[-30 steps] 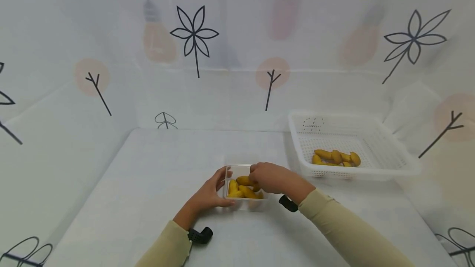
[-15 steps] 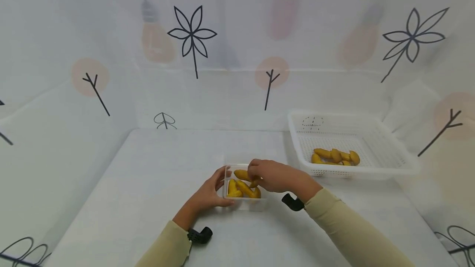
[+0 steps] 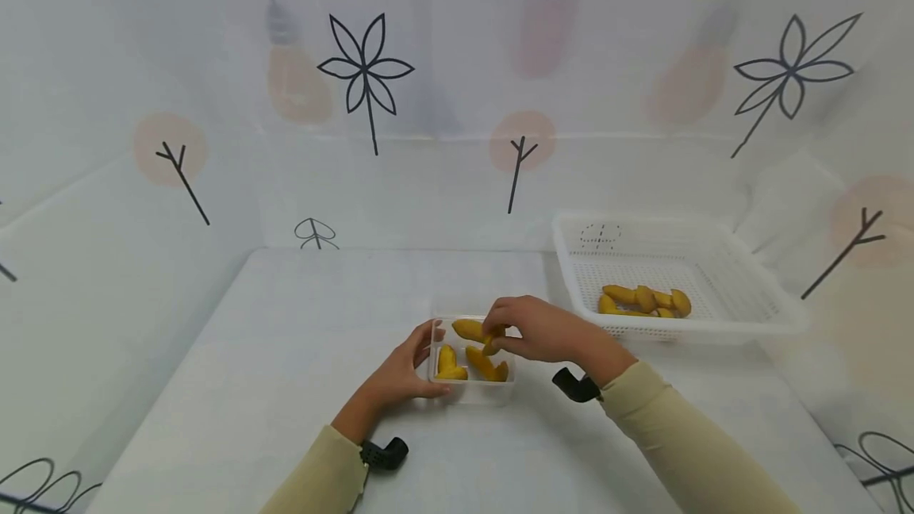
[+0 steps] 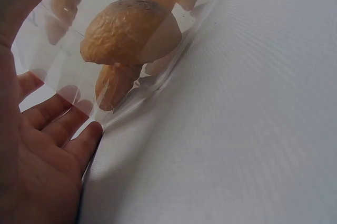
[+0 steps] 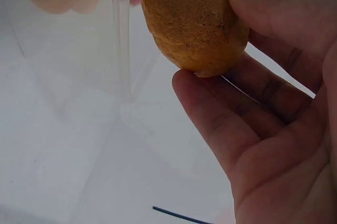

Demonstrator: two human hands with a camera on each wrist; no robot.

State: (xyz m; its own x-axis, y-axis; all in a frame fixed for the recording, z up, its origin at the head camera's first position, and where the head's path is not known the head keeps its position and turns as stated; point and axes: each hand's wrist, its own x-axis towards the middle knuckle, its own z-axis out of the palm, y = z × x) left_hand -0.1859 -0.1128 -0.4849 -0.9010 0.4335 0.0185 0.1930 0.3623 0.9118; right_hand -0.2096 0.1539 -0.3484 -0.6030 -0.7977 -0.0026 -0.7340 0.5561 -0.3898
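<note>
A clear plastic box (image 3: 473, 392) stands on the white table, with yellow-brown mushrooms (image 3: 450, 365) inside. My left hand (image 3: 400, 373) holds the box at its left side, thumb along the front and fingers at the back. In the left wrist view a wrinkled mushroom cap (image 4: 131, 31) shows through the clear wall beside those fingers. Over the box's back right part, my right hand (image 3: 541, 331) pinches another mushroom (image 3: 467, 330), its stem pointing left. The right wrist view shows the thumb and fingers on the cap (image 5: 195, 23) of this mushroom, close beside the box wall.
A white perforated plastic basket (image 3: 714, 330) stands at the back right with several mushrooms (image 3: 646, 299) in its front left part. A patterned white cloth (image 3: 443, 189) hangs behind and at both sides of the table.
My right hand has raised the pinched mushroom and moved a little up and to the right. The mushrooms in the box show more fully apart. My left hand stays on the box.
</note>
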